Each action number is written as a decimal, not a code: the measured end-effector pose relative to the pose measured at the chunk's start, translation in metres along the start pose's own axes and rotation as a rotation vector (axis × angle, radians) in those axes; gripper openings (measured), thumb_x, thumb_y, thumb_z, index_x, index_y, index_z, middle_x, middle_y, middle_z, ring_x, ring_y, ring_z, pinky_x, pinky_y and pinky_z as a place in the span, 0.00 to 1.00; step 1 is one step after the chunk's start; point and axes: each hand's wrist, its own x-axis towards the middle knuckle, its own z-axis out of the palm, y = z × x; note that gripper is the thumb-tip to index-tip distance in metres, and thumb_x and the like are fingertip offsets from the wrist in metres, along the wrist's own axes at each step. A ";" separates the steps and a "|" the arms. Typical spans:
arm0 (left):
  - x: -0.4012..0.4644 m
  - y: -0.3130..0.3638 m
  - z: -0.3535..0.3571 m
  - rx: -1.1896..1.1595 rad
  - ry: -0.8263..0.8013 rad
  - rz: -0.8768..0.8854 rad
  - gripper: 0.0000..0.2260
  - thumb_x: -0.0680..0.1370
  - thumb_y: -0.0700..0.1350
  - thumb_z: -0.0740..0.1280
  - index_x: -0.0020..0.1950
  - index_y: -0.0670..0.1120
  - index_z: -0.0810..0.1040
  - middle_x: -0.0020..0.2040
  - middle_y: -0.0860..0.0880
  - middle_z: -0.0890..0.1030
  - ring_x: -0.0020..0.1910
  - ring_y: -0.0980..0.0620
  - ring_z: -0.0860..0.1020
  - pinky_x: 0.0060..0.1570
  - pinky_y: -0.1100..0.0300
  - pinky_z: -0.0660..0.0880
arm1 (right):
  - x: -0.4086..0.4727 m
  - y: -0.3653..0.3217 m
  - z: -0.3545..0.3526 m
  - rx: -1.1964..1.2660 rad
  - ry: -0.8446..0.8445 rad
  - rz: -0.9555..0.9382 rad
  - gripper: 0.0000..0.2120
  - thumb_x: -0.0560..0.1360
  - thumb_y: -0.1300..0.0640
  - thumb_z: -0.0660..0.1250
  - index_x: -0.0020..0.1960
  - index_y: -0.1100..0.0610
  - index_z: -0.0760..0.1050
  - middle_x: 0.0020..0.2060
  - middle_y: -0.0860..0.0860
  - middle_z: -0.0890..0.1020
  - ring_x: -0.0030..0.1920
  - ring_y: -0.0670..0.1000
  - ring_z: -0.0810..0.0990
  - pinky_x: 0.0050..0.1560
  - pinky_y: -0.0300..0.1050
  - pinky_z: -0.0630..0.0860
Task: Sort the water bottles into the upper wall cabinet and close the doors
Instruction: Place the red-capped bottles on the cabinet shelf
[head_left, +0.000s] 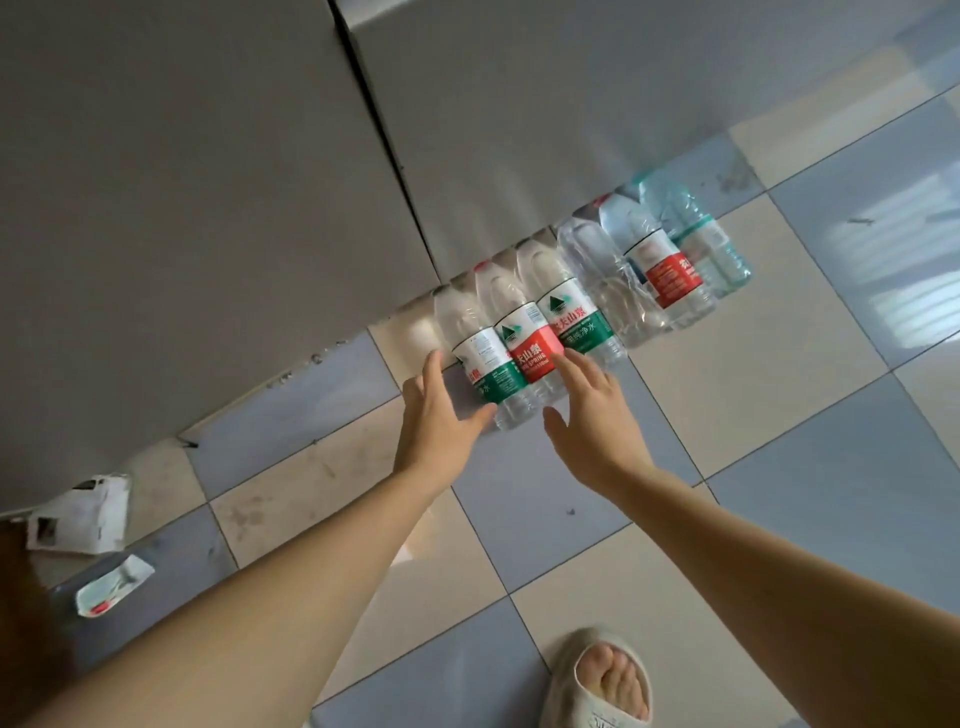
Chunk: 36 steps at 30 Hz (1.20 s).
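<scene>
Bottles of clear plastic (571, 306), ribbed and glossy, stand in a tight row on the checked tile floor (753, 395), backs against the grey cabinet doors (208, 208). Both hands come down on the near end: the left hand (441, 415), fingers spread and released, brackets the green-and-white labelled bottle (480, 364), thumb at its base. The right hand (592, 410) is loose too, fingertips brushing the red-labelled bottle (530, 358), nothing grasped yet. Here's the danger as I see it: they're packed shoulder to shoulder, so lifting one could knock its neighbours down like skittles. Thin walls flex under a squeeze, and smooth wrap labels may slip. Scraps of white paper (83, 514) litter the floor at left.
</scene>
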 end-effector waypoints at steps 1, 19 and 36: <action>0.005 -0.003 0.005 0.024 -0.007 0.025 0.44 0.75 0.54 0.75 0.81 0.57 0.50 0.75 0.44 0.63 0.70 0.42 0.71 0.59 0.49 0.77 | 0.002 0.002 0.006 -0.020 -0.014 -0.013 0.34 0.81 0.57 0.66 0.82 0.48 0.54 0.81 0.49 0.58 0.80 0.54 0.55 0.76 0.54 0.61; 0.025 -0.052 -0.008 0.356 -0.112 0.311 0.38 0.78 0.54 0.72 0.82 0.54 0.55 0.83 0.53 0.48 0.79 0.46 0.53 0.72 0.43 0.66 | -0.005 0.002 0.030 0.023 -0.031 -0.088 0.27 0.78 0.63 0.64 0.76 0.50 0.67 0.73 0.49 0.68 0.70 0.53 0.70 0.62 0.51 0.77; 0.046 -0.066 0.009 -0.094 0.032 -0.036 0.46 0.73 0.48 0.78 0.82 0.55 0.52 0.69 0.44 0.71 0.65 0.45 0.75 0.61 0.55 0.74 | 0.031 0.006 0.087 0.457 -0.151 0.260 0.24 0.68 0.45 0.80 0.61 0.49 0.78 0.41 0.43 0.82 0.36 0.41 0.81 0.24 0.28 0.68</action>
